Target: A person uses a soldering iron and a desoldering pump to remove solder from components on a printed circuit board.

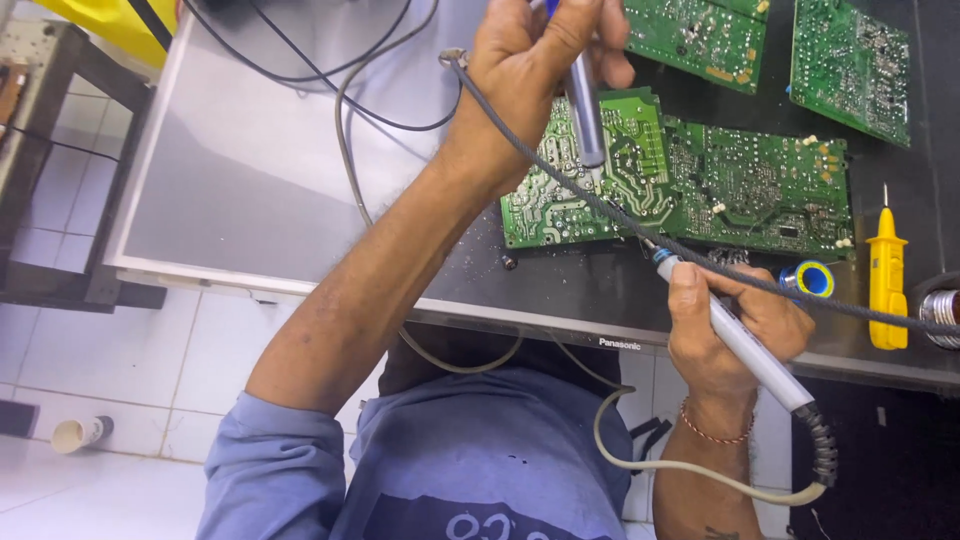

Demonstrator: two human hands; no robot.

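Seen from above: a person leans over a dark bench point(560, 290). Left hand point(535, 75) is clamped round a grey desoldering pump point(585, 115), nozzle down on a green circuit board point(600, 175), prob. to draw off solder. Right hand point(735, 325) grips a white soldering iron point(745, 345) w/ tip angled at the same board, pen-style for control. Solder reel point(812, 278) and a yellow tester screwdriver point(886, 275) lie to the right. More green boards point(850, 60) lie beyond.
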